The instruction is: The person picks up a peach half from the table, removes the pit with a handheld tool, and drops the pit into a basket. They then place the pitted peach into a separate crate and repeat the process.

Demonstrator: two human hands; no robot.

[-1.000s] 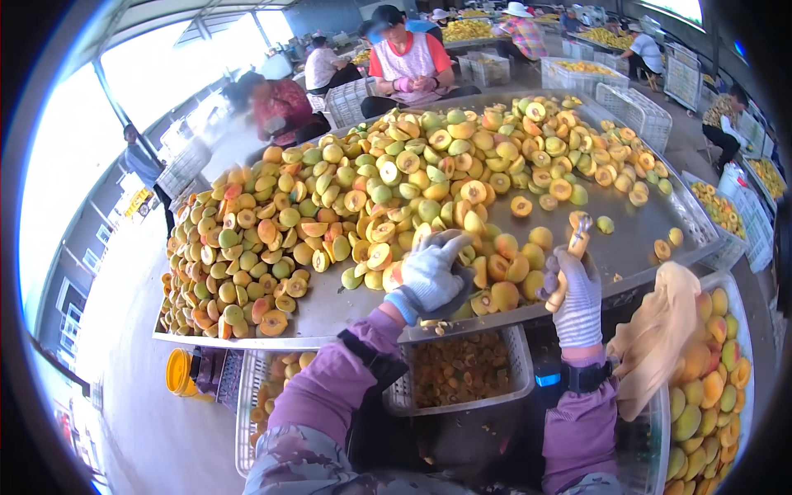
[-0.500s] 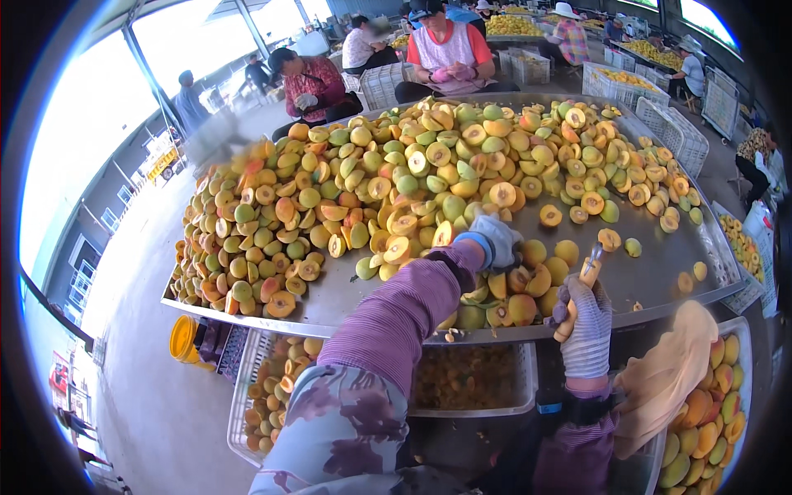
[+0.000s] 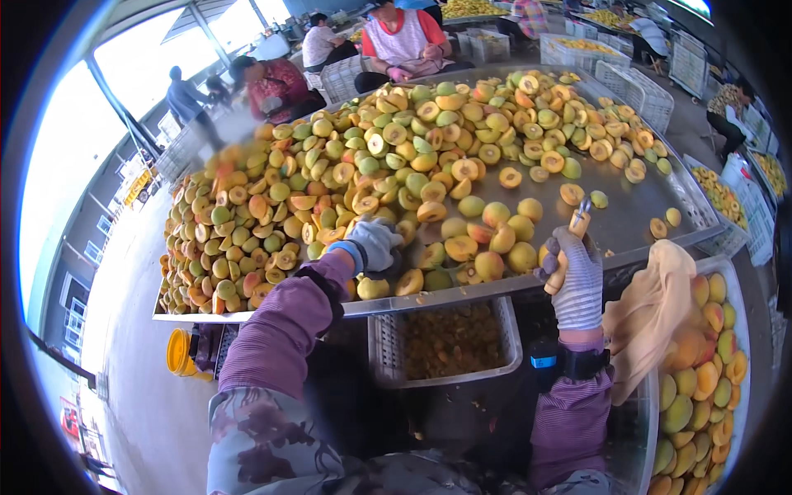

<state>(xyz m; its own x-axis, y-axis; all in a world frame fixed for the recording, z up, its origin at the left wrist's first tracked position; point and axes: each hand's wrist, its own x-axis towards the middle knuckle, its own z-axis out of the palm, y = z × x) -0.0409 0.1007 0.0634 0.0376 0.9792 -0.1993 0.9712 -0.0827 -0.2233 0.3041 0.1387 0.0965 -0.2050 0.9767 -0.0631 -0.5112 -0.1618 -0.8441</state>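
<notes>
Slantwise, the tool (image 3: pixel 558 274) stands in the right hand (image 3: pixel 576 285), its long axis running from the butt, low and on the left, up to a metal tip that points away from the wearer and leans a little right. It is above the table's (image 3: pixel 643 219) near edge, the tip just beside a half (image 3: pixel 571 194); whether they touch I cannot tell. The right hand is closed around the handle. Gloved too, the left hand (image 3: pixel 375 246) has its fingers bent down among the fruit (image 3: pixel 330 177); whether it grips a piece I cannot tell.

Half a second ago the left hand was further right, over the small group of fruit near the front edge; now it has come left to the big heap, and that group lies uncovered. The right hand has kept its grip.

The tool is slim, with a pale wooden handle and a short, shiny metal end. The fruit is yellow, green and blushed red, much of it cut, showing brownish hollows. A crate (image 3: pixel 445 383) sits below the table; right of it hangs a tan cloth (image 3: pixel 652 309).
</notes>
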